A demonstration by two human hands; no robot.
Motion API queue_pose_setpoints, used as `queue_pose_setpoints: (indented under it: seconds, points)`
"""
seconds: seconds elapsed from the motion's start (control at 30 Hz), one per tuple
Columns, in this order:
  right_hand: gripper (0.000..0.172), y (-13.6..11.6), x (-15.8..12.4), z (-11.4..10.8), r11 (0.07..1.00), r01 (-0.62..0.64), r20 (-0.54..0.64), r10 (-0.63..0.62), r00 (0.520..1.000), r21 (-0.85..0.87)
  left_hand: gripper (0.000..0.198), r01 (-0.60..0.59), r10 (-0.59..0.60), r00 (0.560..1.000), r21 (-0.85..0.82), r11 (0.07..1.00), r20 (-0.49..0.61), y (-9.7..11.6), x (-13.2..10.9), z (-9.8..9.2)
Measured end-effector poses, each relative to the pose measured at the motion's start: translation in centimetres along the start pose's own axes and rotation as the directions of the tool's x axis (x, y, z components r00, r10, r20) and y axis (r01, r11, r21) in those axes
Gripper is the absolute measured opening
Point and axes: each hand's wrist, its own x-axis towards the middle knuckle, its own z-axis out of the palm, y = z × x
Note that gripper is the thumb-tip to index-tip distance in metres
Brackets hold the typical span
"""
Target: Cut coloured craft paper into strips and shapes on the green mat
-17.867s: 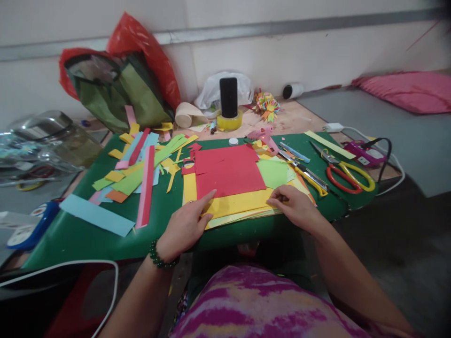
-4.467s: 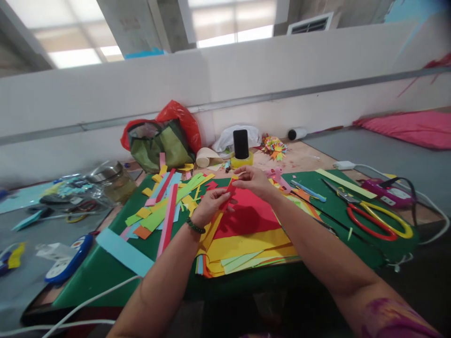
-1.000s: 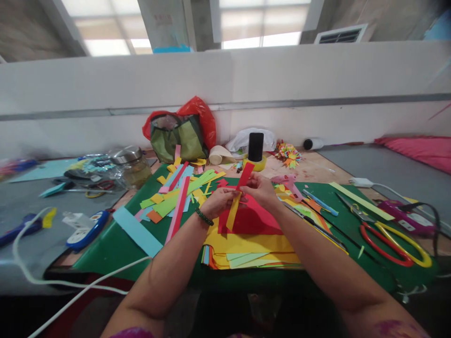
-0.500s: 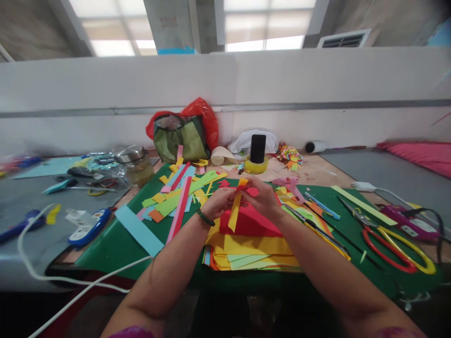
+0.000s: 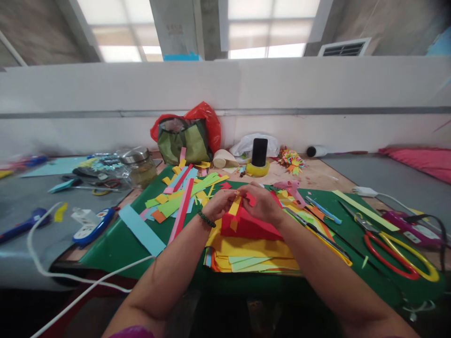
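Note:
My left hand (image 5: pixel 220 205), with a dark green bead bracelet at the wrist, pinches a folded yellow paper strip (image 5: pixel 235 206). Close against it, my right hand (image 5: pixel 261 203) has its fingers closed on the upper end of the same strip. Some red paper shows just under the yellow strip. Both hands are above a red sheet (image 5: pixel 259 227), which lies on a stack of yellow and other coloured paper (image 5: pixel 253 251). The fingertips partly hide the fold.
Cut strips (image 5: pixel 181 197) lie left of my hands on a green mat (image 5: pixel 105 253). Large scissors (image 5: pixel 391 246), a pink glue gun (image 5: pixel 291 190) and a cutter (image 5: pixel 317 230) lie right. Behind stand a phone (image 5: pixel 259 152) on yellow tape (image 5: pixel 257 169), a green bag (image 5: pixel 185 143) and a jar (image 5: pixel 139 166).
The yellow strip's hanging end looks shorter, and red paper now shows below it. My right hand has shifted slightly left and down. The whole view has shifted a little.

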Motion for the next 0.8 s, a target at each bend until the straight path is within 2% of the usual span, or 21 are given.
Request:
queue_pose_setpoints:
  seconds: [0.1, 0.2, 0.27, 0.33, 0.47, 0.53, 0.63, 0.8]
  points:
    - [0.026, 0.0, 0.0, -0.3, 0.983, -0.116, -0.012, 0.119, 0.993, 0.142, 0.015, -0.021, 0.02, 0.999, 0.011, 1.0, 0.037, 0.0, -0.1, 0.0]
    - [0.013, 0.7, 0.1, -0.2, 0.926, -0.274, -0.113, 0.311, 0.944, 0.258, 0.021, -0.048, 0.046, 0.996, 0.024, 0.999, 0.072, -0.3, -0.1, 0.0]
    - [0.012, 1.3, 0.3, 0.1, 0.9, -0.329, -0.131, 0.377, 0.917, 0.286, 0.025, -0.066, 0.063, 0.995, 0.029, 0.997, 0.082, -0.5, 0.0, -0.1]
    - [0.018, 2.0, 0.4, 0.5, 0.865, -0.374, -0.105, 0.429, 0.897, 0.335, 0.035, -0.092, 0.088, 0.992, 0.035, 0.995, 0.09, -0.7, 0.1, -0.2]
    - [0.029, 2.6, 0.5, 0.9, 0.773, -0.443, -0.017, 0.504, 0.863, 0.454, 0.072, -0.184, 0.167, 0.974, 0.105, 0.977, 0.156, -1.2, 0.5, -0.4]
    - [0.031, 2.6, 0.5, 1.0, 0.729, -0.47, 0.02, 0.532, 0.847, 0.497, 0.082, -0.201, 0.175, 0.969, 0.146, 0.969, 0.172, -1.3, 0.7, -0.6]
    - [0.032, 2.5, 0.5, 0.8, 0.687, -0.491, 0.044, 0.558, 0.828, 0.535, 0.082, -0.203, 0.175, 0.972, 0.182, 0.962, 0.159, -1.4, 0.8, -0.6]
    - [0.031, 2.5, 0.6, 0.8, 0.653, -0.5, 0.009, 0.603, 0.798, 0.57, 0.059, -0.14, 0.118, 0.978, 0.123, 0.982, 0.171, -1.2, 0.6, 0.0]
